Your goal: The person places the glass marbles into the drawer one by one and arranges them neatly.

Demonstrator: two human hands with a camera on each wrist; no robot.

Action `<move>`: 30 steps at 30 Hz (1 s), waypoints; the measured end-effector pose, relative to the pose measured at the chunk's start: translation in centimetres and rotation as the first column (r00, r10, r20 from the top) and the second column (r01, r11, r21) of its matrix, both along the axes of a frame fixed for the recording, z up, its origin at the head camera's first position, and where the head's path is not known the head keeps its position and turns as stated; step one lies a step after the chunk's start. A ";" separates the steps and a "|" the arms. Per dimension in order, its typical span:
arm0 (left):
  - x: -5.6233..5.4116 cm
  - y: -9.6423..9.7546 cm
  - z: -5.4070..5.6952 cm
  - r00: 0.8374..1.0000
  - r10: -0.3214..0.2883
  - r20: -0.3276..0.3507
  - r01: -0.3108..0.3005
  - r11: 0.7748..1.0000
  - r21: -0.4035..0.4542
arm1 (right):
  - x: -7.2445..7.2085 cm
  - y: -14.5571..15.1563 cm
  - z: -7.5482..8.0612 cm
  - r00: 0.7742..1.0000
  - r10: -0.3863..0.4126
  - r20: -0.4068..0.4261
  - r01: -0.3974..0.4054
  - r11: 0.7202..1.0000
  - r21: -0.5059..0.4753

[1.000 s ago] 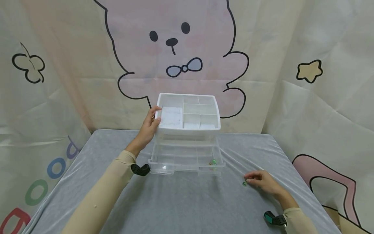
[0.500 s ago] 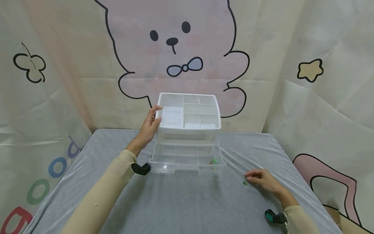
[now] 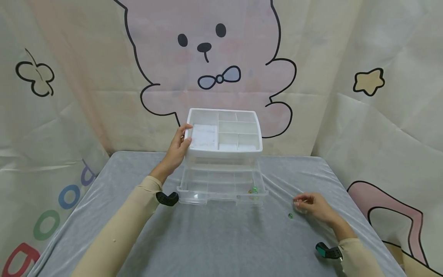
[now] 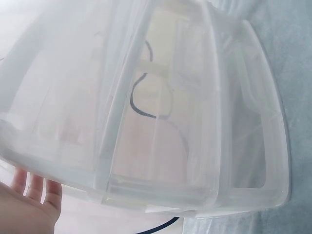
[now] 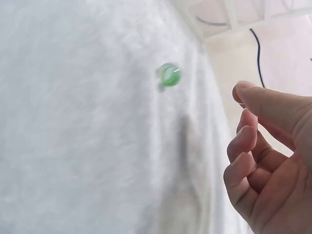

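Note:
In the head view, my left hand (image 3: 176, 149) grips the left side of a tiered storage box. Its white top tray (image 3: 204, 138) has several compartments. Below is a clear plastic drawer section (image 3: 218, 181), with green and orange marbles (image 3: 254, 190) at its right. The left wrist view shows my fingers (image 4: 35, 187) against the box's edge. My right hand (image 3: 315, 207) is above the table right of the box, thumb and fingers curled together; whether a small thing is between the tips cannot be made out. A green marble (image 5: 169, 75) lies on the cloth near it.
A grey cloth (image 3: 214, 246) covers the table. Behind it hangs a pale backdrop (image 3: 304, 77) printed with a cartoon bear, and printed sheets hang at both sides. A black band (image 3: 167, 199) is on the left wrist and a similar band (image 3: 328, 252) on the right.
My right hand has lifted slightly up and to the right, away from the green marble, which stays on the cloth. The left hand and box have kept their place.

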State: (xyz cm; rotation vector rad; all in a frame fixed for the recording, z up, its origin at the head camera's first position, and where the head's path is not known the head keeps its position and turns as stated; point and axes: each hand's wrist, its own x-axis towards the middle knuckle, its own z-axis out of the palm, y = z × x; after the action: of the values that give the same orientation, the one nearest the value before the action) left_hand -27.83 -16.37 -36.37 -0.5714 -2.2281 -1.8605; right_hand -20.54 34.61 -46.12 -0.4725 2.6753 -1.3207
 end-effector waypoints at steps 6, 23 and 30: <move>-0.1 0.0 0.0 1.000 0.000 -0.002 0.000 1.000 0.003 | 0.0 -0.6 1.3 0.998 0.005 -0.067 -0.005 1.000 -0.006; -0.1 0.1 0.1 1.000 -0.003 0.005 0.003 1.000 -0.001 | 0.5 -2.8 3.7 0.988 0.000 -0.158 -0.009 0.998 -0.055; 0.2 0.0 0.1 1.000 0.005 0.003 -0.005 1.000 0.001 | 0.8 -4.0 4.3 0.980 0.010 -0.199 -0.032 0.994 -0.107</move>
State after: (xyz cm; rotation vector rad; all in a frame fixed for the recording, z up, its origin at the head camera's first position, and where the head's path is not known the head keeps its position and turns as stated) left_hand -27.66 -16.35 -36.29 -0.5632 -2.2282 -1.8615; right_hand -19.71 30.60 -41.86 -0.6780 2.7538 -1.4945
